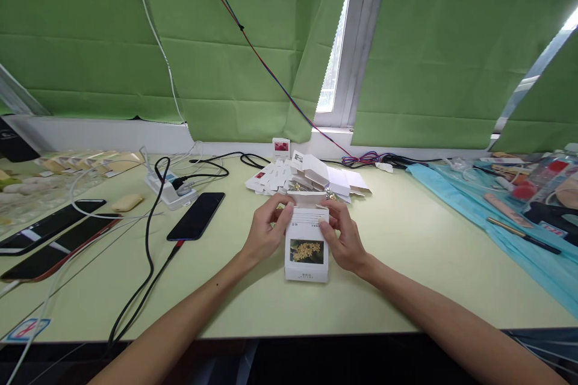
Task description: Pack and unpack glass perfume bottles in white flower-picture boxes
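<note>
Between my hands is a small white cardboard box [307, 234] with a picture of yellow flowers and printed lines, seen upside down. Its flap at the far end stands raised. My left hand [270, 225] pinches the box's far left edge between thumb and fingers. On the other side, my right hand [344, 234] grips the far right edge, its thumb lying on the printed face. Just beyond the hands lies a pile of white cartons [311, 171], some flattened. Whether anything is inside the held box is hidden.
A black phone [196, 216] and a power strip [169, 189] with cables lie to the left, near two more dark devices [58, 246]. A small white box [280, 148] stands behind the pile. At right, a blue plastic sheet [469, 210] carries a pen [524, 234] and bottles.
</note>
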Demonstrator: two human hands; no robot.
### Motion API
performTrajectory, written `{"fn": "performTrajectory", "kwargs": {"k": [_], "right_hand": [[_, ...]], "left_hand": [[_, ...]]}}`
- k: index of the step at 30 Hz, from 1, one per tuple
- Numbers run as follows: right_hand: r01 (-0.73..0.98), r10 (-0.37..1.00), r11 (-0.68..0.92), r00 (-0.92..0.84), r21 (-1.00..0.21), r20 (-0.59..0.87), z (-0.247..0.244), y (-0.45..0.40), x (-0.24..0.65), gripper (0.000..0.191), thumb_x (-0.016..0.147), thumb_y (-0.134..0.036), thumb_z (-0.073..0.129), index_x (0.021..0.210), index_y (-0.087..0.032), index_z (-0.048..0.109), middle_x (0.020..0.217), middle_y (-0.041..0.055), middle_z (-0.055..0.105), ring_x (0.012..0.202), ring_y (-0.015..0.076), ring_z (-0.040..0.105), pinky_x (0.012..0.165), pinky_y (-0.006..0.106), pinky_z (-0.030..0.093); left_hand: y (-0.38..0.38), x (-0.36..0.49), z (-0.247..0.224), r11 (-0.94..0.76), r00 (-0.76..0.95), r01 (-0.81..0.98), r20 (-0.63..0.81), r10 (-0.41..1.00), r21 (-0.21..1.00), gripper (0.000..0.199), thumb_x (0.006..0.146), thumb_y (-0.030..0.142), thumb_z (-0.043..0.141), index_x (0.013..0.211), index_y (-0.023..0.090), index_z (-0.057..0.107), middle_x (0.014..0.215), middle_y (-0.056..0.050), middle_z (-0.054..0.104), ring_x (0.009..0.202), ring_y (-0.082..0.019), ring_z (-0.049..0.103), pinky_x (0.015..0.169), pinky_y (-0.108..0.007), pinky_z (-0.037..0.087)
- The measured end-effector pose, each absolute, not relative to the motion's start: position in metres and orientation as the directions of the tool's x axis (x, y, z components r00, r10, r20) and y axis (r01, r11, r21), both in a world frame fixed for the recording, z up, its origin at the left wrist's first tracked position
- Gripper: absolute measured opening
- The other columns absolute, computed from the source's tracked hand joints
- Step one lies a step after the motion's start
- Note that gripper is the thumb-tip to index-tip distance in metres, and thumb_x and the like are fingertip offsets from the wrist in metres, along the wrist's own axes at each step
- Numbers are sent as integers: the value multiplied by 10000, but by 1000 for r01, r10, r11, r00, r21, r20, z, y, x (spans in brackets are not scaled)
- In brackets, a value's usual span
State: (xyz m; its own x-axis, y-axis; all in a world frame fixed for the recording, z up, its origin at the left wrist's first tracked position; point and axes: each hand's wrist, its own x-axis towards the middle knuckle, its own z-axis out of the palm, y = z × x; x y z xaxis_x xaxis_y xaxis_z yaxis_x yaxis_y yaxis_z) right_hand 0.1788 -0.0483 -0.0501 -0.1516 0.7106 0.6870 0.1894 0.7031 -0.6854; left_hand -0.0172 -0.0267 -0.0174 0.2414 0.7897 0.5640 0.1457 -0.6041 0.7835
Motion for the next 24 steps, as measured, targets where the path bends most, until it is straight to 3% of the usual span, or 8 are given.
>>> {"fn": "performTrajectory", "kwargs": {"k": [13,20,24], "right_hand": [[217,695,717,-154,-663,702,-49,-48,179,232,1033,-397,452,1218,-259,429,870,0,606,647,135,604,522,249,477],[221,697,716,-161,-662,699,-48,-48,179,226,1028,-386,456,1213,-260,431,870,0,599,645,138,601,519,253,475],[222,700,712,-160,-666,696,-48,-48,178,221,1029,-386,453,1210,-261,433,875,3,598,647,139,604,516,253,473]], "left_hand": [[-28,-17,-16,-620,237,156,580,779,769,282,1004,468,520,987,192,581,901,-7,587,584,-77,501,481,-192,410],[-26,-18,-18,-611,240,129,573,784,781,263,1005,470,522,1063,215,551,1018,-18,573,566,-56,498,454,-174,403],[-25,-19,-20,-595,230,105,562,794,797,251,1003,462,531,1112,236,523,976,0,539,563,-56,509,442,-160,402]]}}
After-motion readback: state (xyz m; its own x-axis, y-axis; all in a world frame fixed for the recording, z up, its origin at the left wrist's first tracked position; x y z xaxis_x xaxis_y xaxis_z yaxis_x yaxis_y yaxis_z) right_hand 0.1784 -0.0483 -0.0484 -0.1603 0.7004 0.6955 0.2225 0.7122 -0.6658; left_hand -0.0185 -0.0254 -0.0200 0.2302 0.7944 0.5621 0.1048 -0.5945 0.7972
